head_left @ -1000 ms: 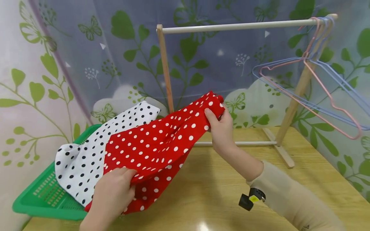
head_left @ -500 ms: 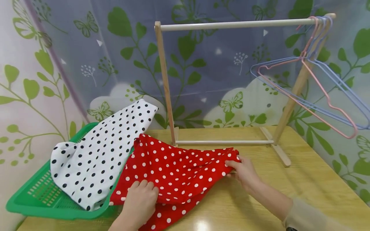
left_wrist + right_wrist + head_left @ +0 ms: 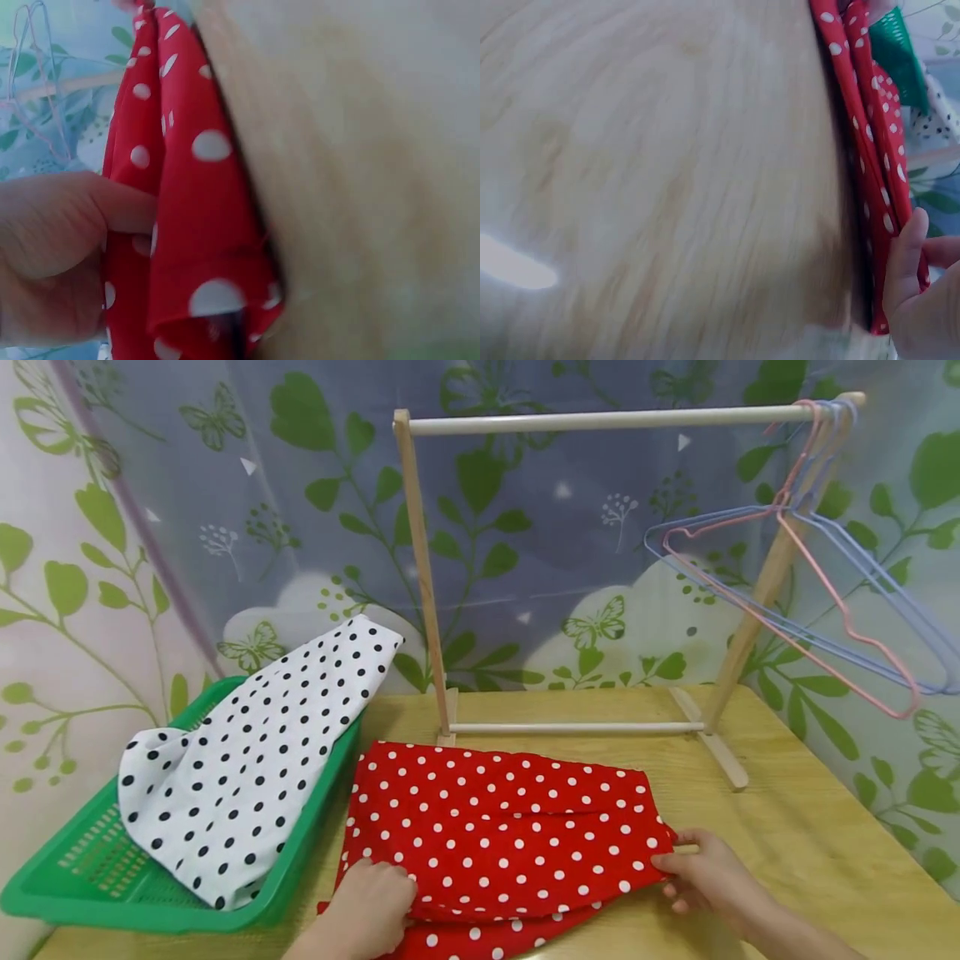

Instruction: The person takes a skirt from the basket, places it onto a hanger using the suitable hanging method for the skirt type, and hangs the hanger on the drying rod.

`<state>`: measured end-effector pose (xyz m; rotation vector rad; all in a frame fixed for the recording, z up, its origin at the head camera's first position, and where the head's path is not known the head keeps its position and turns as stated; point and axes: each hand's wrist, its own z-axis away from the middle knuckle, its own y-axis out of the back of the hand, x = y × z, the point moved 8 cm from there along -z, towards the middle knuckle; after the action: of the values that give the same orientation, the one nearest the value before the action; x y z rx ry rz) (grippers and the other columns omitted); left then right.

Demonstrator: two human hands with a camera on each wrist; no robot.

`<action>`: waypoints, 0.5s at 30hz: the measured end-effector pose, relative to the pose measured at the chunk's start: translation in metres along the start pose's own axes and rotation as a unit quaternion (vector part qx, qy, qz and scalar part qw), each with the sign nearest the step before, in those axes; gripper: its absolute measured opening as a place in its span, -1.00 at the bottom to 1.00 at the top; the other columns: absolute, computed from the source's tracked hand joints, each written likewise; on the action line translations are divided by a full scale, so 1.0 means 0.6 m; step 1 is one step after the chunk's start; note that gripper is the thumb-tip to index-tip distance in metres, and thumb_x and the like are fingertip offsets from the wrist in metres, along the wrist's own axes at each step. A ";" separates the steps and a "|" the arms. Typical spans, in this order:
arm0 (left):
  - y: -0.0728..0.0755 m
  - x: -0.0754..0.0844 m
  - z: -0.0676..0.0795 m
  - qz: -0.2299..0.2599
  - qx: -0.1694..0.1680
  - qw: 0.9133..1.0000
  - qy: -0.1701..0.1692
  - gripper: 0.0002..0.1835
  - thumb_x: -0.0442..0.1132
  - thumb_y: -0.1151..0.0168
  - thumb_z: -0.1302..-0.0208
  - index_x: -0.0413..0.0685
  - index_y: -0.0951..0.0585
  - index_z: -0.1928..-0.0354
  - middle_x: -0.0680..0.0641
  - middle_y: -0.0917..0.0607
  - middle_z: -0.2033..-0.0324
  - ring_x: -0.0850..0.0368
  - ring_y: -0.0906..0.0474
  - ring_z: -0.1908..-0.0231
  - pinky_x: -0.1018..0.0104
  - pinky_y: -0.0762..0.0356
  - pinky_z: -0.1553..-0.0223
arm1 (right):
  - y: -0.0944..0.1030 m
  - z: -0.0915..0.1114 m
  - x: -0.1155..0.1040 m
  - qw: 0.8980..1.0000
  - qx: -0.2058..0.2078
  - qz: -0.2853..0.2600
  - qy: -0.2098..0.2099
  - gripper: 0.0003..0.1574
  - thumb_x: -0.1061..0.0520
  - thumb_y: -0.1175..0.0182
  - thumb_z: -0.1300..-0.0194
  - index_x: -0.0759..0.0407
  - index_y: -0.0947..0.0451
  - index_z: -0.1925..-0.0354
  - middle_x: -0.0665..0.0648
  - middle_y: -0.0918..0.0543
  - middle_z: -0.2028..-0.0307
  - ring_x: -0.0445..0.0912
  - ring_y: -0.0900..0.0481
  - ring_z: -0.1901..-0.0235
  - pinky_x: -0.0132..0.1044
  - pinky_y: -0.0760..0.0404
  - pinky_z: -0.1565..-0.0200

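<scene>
A red cloth garment with white dots (image 3: 495,835) lies spread on the wooden table, its near part folded in layers. My left hand (image 3: 371,906) grips its near left side with curled fingers. At the right end, my right hand (image 3: 708,877) pinches the garment's edge between thumb and fingers. In the left wrist view, the left hand (image 3: 60,247) holds a fold of the red cloth (image 3: 202,187). The right wrist view shows the right thumb and fingers (image 3: 907,255) on the cloth's edge. Whether it is a skirt or another garment cannot be told.
A green basket (image 3: 288,860) on the left holds a white cloth with black dots (image 3: 255,752). Behind the garment stands a rack with a white rail (image 3: 600,420) and wooden legs. Pink and blue hangers (image 3: 847,610) hang at its right end. Bare table (image 3: 810,860) shows at right.
The red garment has come away from the basket, down and to the right, and now lies flatter on the table. Both hands moved right and kept their hold; the right hand also lowered.
</scene>
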<state>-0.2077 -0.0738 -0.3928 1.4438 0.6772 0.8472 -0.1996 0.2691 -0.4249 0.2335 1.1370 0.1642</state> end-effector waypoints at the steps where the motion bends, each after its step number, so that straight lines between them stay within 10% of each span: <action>1: -0.001 -0.002 0.000 0.011 -0.014 1.000 0.003 -0.60 -0.01 -0.55 0.32 0.01 -0.64 0.38 0.15 -0.62 0.53 0.28 -0.47 0.54 0.12 -0.55 0.28 | 0.004 0.001 -0.001 1.000 0.003 0.020 0.017 -0.20 0.27 -0.14 -0.23 0.43 0.08 -0.26 0.16 -0.53 0.46 -0.09 -0.51 0.60 -0.27 -0.56 0.55; 4: 0.002 -0.018 0.002 0.031 -0.035 0.998 0.031 -0.63 -0.07 -0.56 0.34 0.02 -0.62 0.43 0.16 -0.59 0.58 0.28 -0.45 0.58 0.11 -0.58 0.30 | 0.002 0.002 -0.020 0.984 -0.024 0.135 0.111 0.00 0.30 -0.25 -0.11 0.29 0.11 -0.35 0.24 -0.53 0.26 0.00 -0.56 0.39 -0.19 -0.59 0.46; 6: 0.005 -0.035 0.006 0.043 -0.050 0.996 0.064 -0.64 -0.10 -0.56 0.35 0.02 -0.60 0.46 0.16 -0.56 0.60 0.27 -0.44 0.61 0.16 -0.59 0.36 | -0.008 0.003 -0.035 0.953 -0.056 0.233 0.183 0.04 0.28 -0.33 -0.01 0.24 0.00 -0.36 0.28 -0.48 0.10 0.07 -0.51 0.21 -0.17 -0.59 0.36; 10: 0.017 -0.060 0.013 0.077 -0.052 0.991 0.097 -0.70 -0.13 -0.53 0.27 0.02 -0.61 0.45 0.16 -0.56 0.61 0.27 -0.42 0.65 0.27 -0.58 0.46 | -0.018 0.016 -0.063 0.855 -0.049 0.400 0.328 -0.33 0.24 -0.38 0.05 0.08 -0.46 -0.10 0.07 -0.45 0.19 -0.11 -0.39 0.25 -0.37 -0.48 0.34; 15: 0.028 -0.074 0.019 0.118 -0.040 0.988 0.091 -0.76 -0.16 -0.49 0.18 0.03 -0.62 0.44 0.20 -0.54 0.63 0.30 -0.40 0.66 0.31 -0.55 0.47 | -0.016 0.043 -0.096 0.721 0.041 0.461 0.515 -0.67 0.32 -0.36 0.16 -0.06 -0.66 0.38 -0.19 -0.30 0.43 -0.26 -0.26 0.38 -0.43 -0.38 0.43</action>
<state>-0.2244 -0.1181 -0.3801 1.4013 0.6079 1.1898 -0.1994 0.2431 -0.3666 0.8605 2.0553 1.2700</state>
